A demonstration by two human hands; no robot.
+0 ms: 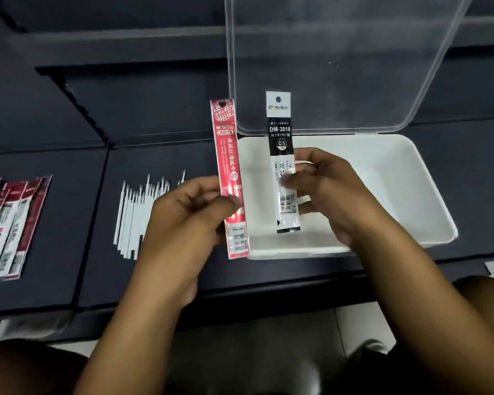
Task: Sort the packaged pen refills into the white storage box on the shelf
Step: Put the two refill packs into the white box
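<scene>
Two pinches: left fingers [211,201] clamp red pack [227,155], right fingers [311,158] black pack [281,129] (small print blurred).

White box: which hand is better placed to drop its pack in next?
Likely right. The right hand holds the black pack directly over the open white box; the left hand holds the red pack at the box's left rim, partly outside it.

On the shelf [83,195] before me, the storage box [397,195] sits to the right, its lid [340,67] standing open behind it. Left of the box lies a row of loose refills [137,212], and further left a pile of packets [9,226]. My left hand [188,212] holds the left packet [230,166] upright at the box's left edge; my right hand [325,189] holds the right packet [281,138] over the box.
</scene>
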